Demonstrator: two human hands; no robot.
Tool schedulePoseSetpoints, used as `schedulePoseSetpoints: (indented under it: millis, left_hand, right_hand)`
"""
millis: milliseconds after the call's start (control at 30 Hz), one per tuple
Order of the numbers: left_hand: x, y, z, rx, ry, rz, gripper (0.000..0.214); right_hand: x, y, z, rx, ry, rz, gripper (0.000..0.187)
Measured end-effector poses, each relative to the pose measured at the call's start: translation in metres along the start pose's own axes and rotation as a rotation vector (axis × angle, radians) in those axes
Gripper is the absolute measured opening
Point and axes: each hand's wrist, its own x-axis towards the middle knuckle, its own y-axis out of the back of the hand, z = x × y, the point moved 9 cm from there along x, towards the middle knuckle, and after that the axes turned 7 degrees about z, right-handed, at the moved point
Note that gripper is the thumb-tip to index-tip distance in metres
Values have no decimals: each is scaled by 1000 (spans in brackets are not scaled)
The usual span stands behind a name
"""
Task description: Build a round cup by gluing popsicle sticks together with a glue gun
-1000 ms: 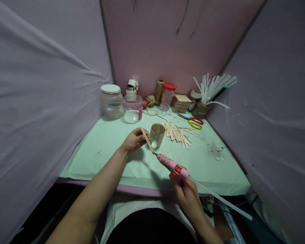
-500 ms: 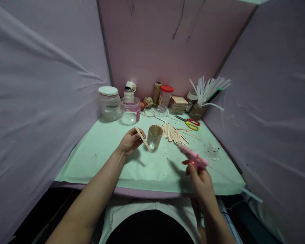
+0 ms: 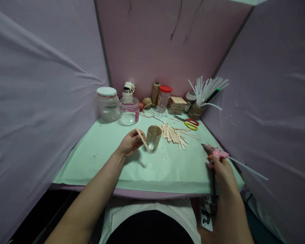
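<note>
Between the fingers of my left hand [image 3: 132, 142] is a flat wooden craft stick [image 3: 143, 141], tilted down to the right. Just right of it stands a small cup [image 3: 153, 137] with craft sticks around its wall. My right hand [image 3: 221, 166] grips a pink hot glue gun [image 3: 218, 154] over the table's right side; its nozzle points left and a long glue stick trails from its back. A loose pile of craft sticks [image 3: 173, 134] lies right of the cup.
Scissors [image 3: 190, 123] lie behind the pile. Along the back stand a lidded jar [image 3: 108, 105], an open plastic tub [image 3: 129, 112], a red-lidded jar [image 3: 164, 100], a stack of wooden squares [image 3: 177, 105] and a holder [image 3: 196, 111] of glue sticks. A power strip [image 3: 206, 217] is below the table edge.
My right hand has carried the glue gun to the right, away from the cup and towards the table's right edge. The left hand and its craft stick have stayed nearly still.
</note>
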Motion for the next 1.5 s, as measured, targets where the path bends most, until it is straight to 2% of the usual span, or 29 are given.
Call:
schedulePoseSetpoints:
  millis: [100, 167, 300, 400, 500, 567, 633, 700, 733, 833, 1000, 1233, 1300, 1400, 1467, 1500]
  left_hand:
    - [-1, -2, -1, 12, 9, -13, 34]
    - [-1, -4, -2, 16, 13, -24, 35]
    - [-3, -8, -5, 46, 32, -31, 39]
    - [-4, -13, -11, 105, 52, -43, 37]
    - [-6, -19, -16, 195, 45, -72, 31]
    - [-7, -24, -19, 275, 26, -98, 26]
    - [-9, -28, -20, 346, 5, -115, 23]
    - [-11, -31, -20, 398, -19, -115, 21]
    - [-11, -31, -18, 422, -41, -103, 20]
    - [-13, -28, -10, 538, -169, -28, 14]
    - [-23, -36, 8, 803, -500, 22, 6]
    - [-49, -56, 22, 997, -874, -20, 8]
    - [-53, -55, 28, 1009, -941, 26, 15]
    - [-47, -34, 39, 934, -917, 220, 23]
    - [-33, -15, 37, 857, -782, 313, 34]
    - [-25, -8, 31, 826, -696, 316, 43]
  right_hand:
    - [4, 10, 5, -445, 13, 14, 42]
    - [5, 11, 4, -671, 85, -8, 45]
    - [-2, 14, -8, -851, 248, 8, 51]
    - [-25, 15, -42, -723, 390, 94, 53]
    - [-71, -4, -102, -353, 625, 28, 44]
    - [-108, -32, -140, -156, 745, -148, 32]
    - [-145, -64, -170, -52, 836, -320, 23]
    - [-174, -92, -190, -84, 934, -394, 19]
    - [-184, -103, -196, -139, 985, -386, 20]
    - [-198, -125, -202, -323, 1084, -279, 24]
    - [-197, -138, -198, -428, 1107, -166, 21]
    - [-195, -127, -200, -355, 1088, -147, 18]
    - [-190, -118, -203, -303, 1071, -167, 18]
    - [-180, -103, -208, -208, 1068, -183, 16]
    - [-173, -97, -208, -146, 1081, -191, 16]
    - [-171, -96, -207, -117, 1088, -195, 15]
